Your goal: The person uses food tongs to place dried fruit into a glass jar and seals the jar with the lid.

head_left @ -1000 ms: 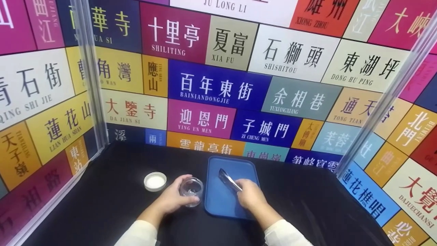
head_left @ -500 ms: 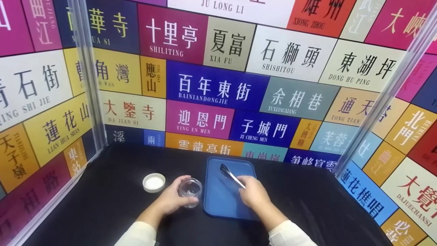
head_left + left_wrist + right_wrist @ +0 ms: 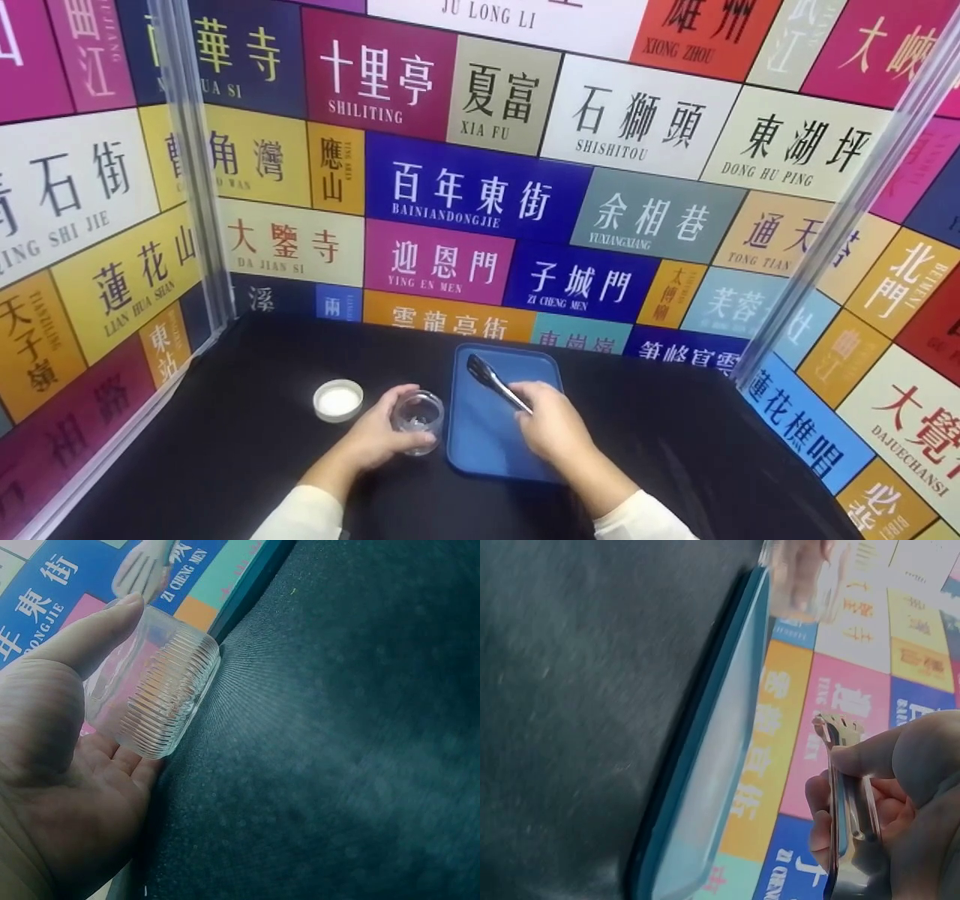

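The step in hand looks like work with the tongs (image 3: 501, 387) near the open jar (image 3: 418, 411), the tongs poised and no object plainly between their tips. The right hand (image 3: 551, 420) grips the tongs and holds them over the tray (image 3: 495, 446), tips toward its far left part. The left hand (image 3: 379, 429) is wrapped round the jar, thumb on the near side, just left of the tray. The jar's base is close to the counter (image 3: 225, 450); whether it touches cannot be told.

The next move, as I judge it, calls for the left hand to keep the jar steady and the right hand to line up the tongs before squeezing or releasing them. Clear, smooth walls could slip if the grip loosens.

Counted: 2 hands, 1 jar, 1 pair of tongs, 1 tray and 1 lid (image 3: 337, 400), which lies apart to the left of the jar, pale face up. Small glints show low in the jar; whether they are contents or reflections is unclear, so they go uncounted.
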The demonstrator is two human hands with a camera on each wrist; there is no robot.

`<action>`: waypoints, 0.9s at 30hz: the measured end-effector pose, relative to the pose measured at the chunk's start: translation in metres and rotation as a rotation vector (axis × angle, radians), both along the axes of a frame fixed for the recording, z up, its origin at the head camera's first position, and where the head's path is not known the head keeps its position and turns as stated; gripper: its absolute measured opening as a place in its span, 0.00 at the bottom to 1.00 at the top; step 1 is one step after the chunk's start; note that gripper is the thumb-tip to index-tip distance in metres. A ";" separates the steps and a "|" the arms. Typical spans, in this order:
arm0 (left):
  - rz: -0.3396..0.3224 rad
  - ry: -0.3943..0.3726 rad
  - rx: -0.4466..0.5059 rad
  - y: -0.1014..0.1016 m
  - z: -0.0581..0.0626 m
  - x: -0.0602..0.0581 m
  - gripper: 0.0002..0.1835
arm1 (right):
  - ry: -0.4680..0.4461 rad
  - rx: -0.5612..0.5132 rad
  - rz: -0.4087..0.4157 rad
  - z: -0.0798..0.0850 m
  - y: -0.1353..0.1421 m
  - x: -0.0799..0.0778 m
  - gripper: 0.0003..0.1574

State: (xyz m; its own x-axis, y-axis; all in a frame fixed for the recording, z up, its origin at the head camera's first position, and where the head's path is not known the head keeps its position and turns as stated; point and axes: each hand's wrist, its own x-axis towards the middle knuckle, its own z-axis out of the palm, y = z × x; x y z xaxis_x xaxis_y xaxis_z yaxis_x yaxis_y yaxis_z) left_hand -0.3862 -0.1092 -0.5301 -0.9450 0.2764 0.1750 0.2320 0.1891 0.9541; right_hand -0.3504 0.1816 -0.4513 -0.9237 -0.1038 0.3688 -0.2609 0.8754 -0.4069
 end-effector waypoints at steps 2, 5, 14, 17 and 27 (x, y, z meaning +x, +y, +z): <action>0.005 -0.001 -0.006 0.000 0.000 0.000 0.50 | 0.010 0.005 0.022 0.002 -0.004 0.004 0.26; 0.012 0.000 -0.015 0.001 0.000 0.000 0.51 | 0.017 0.016 0.059 0.005 -0.012 0.010 0.27; 0.022 0.016 -0.036 0.001 0.000 -0.001 0.50 | 0.013 0.031 0.171 0.012 -0.033 0.029 0.26; 0.020 0.019 -0.033 0.001 0.000 -0.001 0.50 | 0.002 0.026 0.203 0.013 -0.039 0.034 0.26; 0.036 0.014 -0.037 0.001 -0.002 -0.001 0.50 | -0.017 0.031 0.235 0.012 -0.048 0.042 0.26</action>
